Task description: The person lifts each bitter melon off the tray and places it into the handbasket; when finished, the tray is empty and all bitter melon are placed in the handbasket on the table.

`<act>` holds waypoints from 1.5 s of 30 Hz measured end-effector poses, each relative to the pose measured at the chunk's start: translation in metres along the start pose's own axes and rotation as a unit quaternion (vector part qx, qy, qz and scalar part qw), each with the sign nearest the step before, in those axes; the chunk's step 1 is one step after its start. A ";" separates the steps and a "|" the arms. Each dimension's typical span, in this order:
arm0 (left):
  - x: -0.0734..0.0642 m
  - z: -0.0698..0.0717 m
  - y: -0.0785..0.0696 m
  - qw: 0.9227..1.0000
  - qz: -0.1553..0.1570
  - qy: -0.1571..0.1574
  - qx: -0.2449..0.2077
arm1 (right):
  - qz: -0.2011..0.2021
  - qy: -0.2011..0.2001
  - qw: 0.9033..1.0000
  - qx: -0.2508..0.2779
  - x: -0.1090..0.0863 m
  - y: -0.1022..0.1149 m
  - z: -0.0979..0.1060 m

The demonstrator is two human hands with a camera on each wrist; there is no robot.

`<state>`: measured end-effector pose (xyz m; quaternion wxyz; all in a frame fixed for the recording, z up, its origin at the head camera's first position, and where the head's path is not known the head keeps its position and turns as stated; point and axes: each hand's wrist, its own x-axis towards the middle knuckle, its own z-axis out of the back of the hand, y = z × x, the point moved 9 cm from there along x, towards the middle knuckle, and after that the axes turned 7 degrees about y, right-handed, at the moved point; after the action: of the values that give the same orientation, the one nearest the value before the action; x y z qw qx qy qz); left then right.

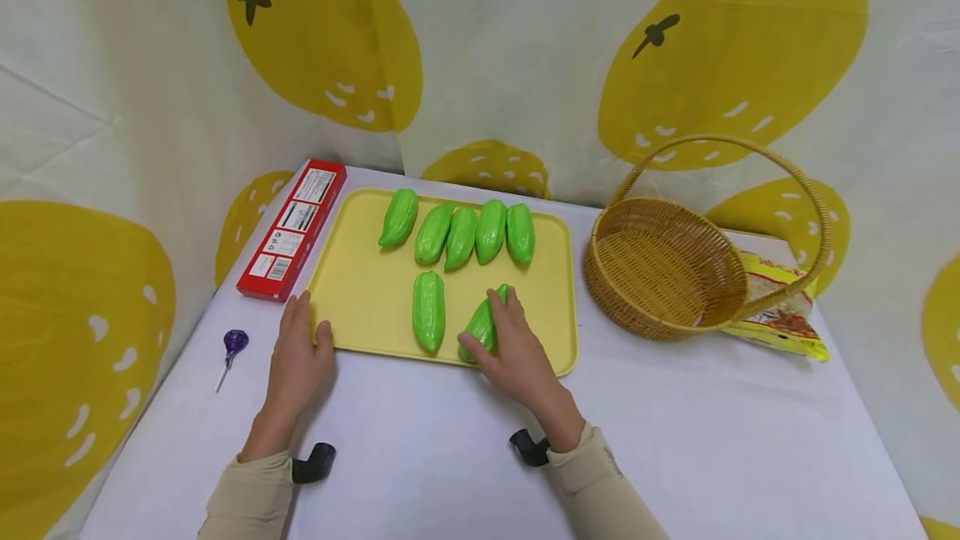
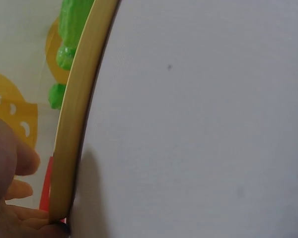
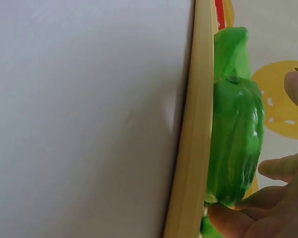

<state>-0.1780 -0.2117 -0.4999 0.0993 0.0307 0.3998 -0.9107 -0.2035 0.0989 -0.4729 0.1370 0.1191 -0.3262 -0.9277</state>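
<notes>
Several green, ridged, elongated fruits [image 1: 429,311], smooth and shiny, lie on a yellow tray [image 1: 367,307]. A row of them is along the tray's back and two lie nearer its front. My right hand [image 1: 517,357] is over the front right fruit [image 1: 480,327], thumb on its left, fingers on its far side. In the right wrist view the fingers touch one end of this fruit [image 3: 236,144], while the thumb stands apart from it. My left hand [image 1: 298,361] is at the tray's front left corner, fingers extended; in the left wrist view its fingertips reach the tray's rim [image 2: 72,124].
To the tray's left are a red box [image 1: 296,227] and a purple-wrapped lollipop [image 1: 235,342]. A wicker basket [image 1: 660,265] with a tall handle stands at the right, a yellow snack bag [image 1: 780,307] behind it. Patterned cloth [image 1: 510,48] hangs behind the white table [image 1: 420,448].
</notes>
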 end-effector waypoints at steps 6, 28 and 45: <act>0.001 0.004 0.002 1.000 0.001 -0.010 0.008 | 0.004 0.001 1.000 0.001 0.000 0.001 -0.003; 0.002 0.008 0.004 0.999 0.029 0.004 0.029 | -0.011 0.002 1.000 0.002 0.001 -0.003 -0.004; 0.005 0.014 0.008 0.997 0.050 0.016 0.057 | 0.010 -0.037 0.999 0.000 -0.005 -0.004 0.039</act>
<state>-0.1807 -0.2281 -0.4965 0.1360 0.0707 0.3472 -0.9252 -0.2115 0.1259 -0.4451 0.1344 0.0812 -0.3319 -0.9302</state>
